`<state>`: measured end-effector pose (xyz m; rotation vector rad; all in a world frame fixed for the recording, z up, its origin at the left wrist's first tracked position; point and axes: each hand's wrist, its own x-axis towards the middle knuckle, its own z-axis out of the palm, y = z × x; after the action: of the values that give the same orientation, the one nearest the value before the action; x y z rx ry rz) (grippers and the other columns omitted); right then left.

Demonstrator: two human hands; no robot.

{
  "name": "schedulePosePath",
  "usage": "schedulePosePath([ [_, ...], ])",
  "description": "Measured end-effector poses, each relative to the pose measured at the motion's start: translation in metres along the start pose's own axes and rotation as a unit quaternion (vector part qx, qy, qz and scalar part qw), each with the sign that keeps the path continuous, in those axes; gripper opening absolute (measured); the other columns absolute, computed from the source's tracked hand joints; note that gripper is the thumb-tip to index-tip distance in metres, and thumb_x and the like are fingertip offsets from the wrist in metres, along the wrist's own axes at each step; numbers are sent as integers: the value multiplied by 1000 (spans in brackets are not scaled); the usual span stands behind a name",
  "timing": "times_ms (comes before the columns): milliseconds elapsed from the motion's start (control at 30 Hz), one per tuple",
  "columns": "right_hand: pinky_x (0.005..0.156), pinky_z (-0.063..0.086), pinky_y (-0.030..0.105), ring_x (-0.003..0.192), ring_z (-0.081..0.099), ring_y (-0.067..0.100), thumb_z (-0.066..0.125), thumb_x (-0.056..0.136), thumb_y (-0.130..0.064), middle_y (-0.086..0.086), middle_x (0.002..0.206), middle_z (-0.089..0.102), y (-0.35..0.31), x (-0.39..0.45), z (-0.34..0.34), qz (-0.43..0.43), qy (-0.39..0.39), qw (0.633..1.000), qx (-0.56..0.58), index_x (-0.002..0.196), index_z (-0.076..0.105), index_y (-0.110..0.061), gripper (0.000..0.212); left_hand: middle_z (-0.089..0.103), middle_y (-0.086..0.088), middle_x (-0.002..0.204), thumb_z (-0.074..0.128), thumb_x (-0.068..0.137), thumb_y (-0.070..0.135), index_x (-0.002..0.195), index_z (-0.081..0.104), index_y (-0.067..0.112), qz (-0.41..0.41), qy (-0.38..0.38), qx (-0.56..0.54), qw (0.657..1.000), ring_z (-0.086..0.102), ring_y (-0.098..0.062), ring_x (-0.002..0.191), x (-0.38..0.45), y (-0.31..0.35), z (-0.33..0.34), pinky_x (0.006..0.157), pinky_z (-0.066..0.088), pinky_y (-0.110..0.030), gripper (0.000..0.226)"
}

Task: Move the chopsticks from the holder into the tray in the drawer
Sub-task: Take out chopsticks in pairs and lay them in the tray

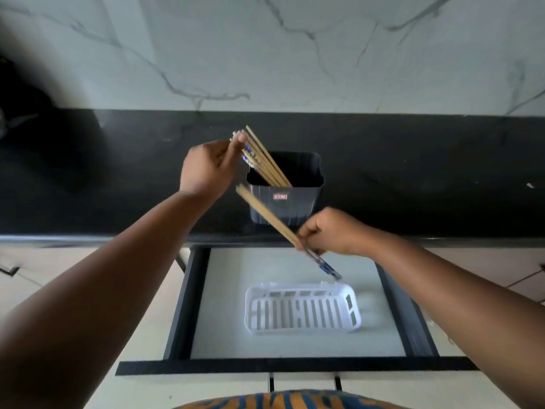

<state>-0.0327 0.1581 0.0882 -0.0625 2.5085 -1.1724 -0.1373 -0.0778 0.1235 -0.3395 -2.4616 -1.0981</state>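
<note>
Lower ends of chopsticks in holder [272,169] hidden inside holder [290,199]; exact count unclear. Left edge of worktop [413,172] dark, blurred. Left hand [206,169] raised over holder's left rim, fingers pinched on upper ends of that bundle. Right hand [330,231] at worktop front edge, above drawer [224,305], fingers closed on separate chopstick pair [265,212], blue-patterned ends pointing down twd tray [352,312] back rim. Tray in drawer centre.
</note>
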Motion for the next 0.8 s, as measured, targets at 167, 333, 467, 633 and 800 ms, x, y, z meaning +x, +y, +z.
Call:
schedulePosePath([
  [167, 55, 37, 21, 56, 51, 2, 68, 82, -26, -15, 60, 59, 67, -11, 46, 41, -173, 959, -222, 67, 68, -27, 16, 57, -12, 135, 34, 98, 52, 127, 59, 16, 100, -117, 172, 973, 45, -32, 131, -21, -49, 23, 108, 35, -44, 53],
  [333, 57, 44, 26, 60, 52, 11, 61, 85, -14, -1, 80, 67, 99, -7, 78, 38, -206, 936, -284, 77, 69, -8, 13, -4, -6, 162, 12, 93, 65, 153, 3, 16, -17, -283, 338, 897, -13, -25, 147, -40, -86, 60, 117, -11, -45, 77],
  [467, 51, 38, 22, 69, 59, 14, 58, 88, -14, -3, 90, 72, 117, 5, 92, 70, -219, 919, -321, 62, 57, -21, 26, -2, -8, 162, 9, 94, 63, 153, 3, 15, -15, -298, 369, 880, -9, -26, 148, -47, -98, 75, 117, -12, -47, 77],
  [633, 48, 23, 26, 57, 36, 15, 59, 89, -12, 22, 81, 54, 128, 18, 108, 95, -250, 904, -332, 84, 63, 4, 18, 3, -4, 162, 15, 94, 64, 153, 7, 17, 16, -272, 330, 904, -3, -22, 148, -46, -107, 74, 119, -5, -45, 77],
  [800, 53, 26, 27, 65, 37, 15, 57, 87, -8, 30, 93, 55, 136, 25, 114, 92, -268, 901, -328, 80, 60, 6, 16, 3, -2, 162, 18, 93, 64, 154, 9, 18, 16, -265, 314, 912, -3, -20, 148, -46, -108, 73, 120, -4, -42, 77],
])
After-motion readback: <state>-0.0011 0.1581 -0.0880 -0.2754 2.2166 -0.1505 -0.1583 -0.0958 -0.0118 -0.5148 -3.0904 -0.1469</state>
